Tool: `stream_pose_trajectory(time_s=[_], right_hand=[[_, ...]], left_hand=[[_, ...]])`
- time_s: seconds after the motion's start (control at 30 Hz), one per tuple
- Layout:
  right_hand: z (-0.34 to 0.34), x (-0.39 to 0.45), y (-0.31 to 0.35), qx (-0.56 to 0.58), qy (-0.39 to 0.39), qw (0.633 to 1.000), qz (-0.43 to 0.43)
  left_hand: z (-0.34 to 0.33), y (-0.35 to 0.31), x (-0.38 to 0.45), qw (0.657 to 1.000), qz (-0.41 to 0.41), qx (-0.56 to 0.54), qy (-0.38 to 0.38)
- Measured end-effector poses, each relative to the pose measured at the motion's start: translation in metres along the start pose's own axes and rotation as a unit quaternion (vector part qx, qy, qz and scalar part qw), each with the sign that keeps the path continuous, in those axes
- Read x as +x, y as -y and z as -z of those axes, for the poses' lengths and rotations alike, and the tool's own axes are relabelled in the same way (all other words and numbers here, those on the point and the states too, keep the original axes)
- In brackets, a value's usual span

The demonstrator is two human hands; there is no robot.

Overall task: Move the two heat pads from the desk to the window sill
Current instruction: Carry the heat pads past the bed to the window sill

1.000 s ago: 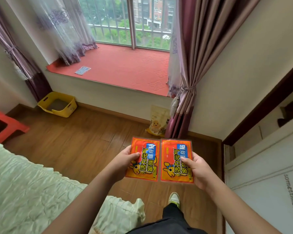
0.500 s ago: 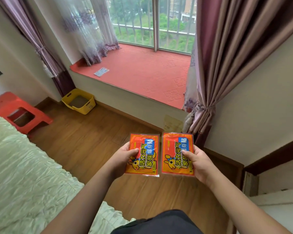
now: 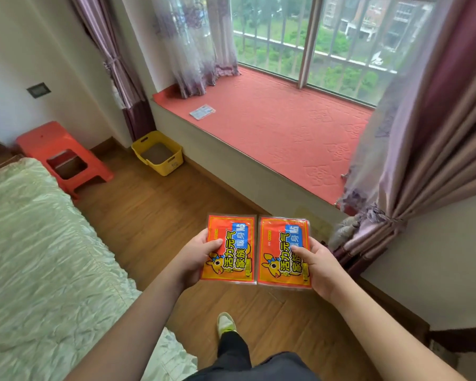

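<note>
Two orange heat pad packets with blue and yellow print are held side by side above the wooden floor. My left hand [image 3: 195, 255] grips the left heat pad [image 3: 230, 250] by its left edge. My right hand [image 3: 318, 265] grips the right heat pad [image 3: 282, 253] by its right edge, thumb on top. The window sill [image 3: 286, 125], covered with a red embossed mat, lies ahead and a little to the right, above the pads in the view.
A small pale packet [image 3: 202, 112] lies on the sill's left part. Purple curtains [image 3: 423, 160] hang over the sill's right end. A yellow bin [image 3: 157, 152] and red stool [image 3: 63, 158] stand on the floor at left. A bed [image 3: 39, 257] fills the lower left.
The view has swung right and closer to the window sill, which now looks larger and nearer. Both hands still hold the pads side by side in front of me.
</note>
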State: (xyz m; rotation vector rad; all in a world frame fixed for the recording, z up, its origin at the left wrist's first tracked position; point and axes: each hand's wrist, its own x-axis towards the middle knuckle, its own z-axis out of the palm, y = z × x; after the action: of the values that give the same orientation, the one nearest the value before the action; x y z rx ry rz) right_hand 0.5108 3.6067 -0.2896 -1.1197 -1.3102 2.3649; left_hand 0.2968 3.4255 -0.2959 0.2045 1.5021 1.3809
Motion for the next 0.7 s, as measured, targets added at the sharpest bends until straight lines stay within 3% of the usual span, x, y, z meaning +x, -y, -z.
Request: stream_pose_trajectory(time_s=[0.4, 0.7], right_hand=[[-0.110, 0.148, 0.062, -0.035, 0.031, 0.999, -0.018], [-0.148, 0.233, 0.096, -0.061, 0.059, 0.995, -0.043]], left_hand=[[0.117, -0.093, 0.077, 0.998, -0.015, -0.026, -0.063], [0.144, -0.136, 0.134, 0.994, -0.013, -0.056, -0.095]])
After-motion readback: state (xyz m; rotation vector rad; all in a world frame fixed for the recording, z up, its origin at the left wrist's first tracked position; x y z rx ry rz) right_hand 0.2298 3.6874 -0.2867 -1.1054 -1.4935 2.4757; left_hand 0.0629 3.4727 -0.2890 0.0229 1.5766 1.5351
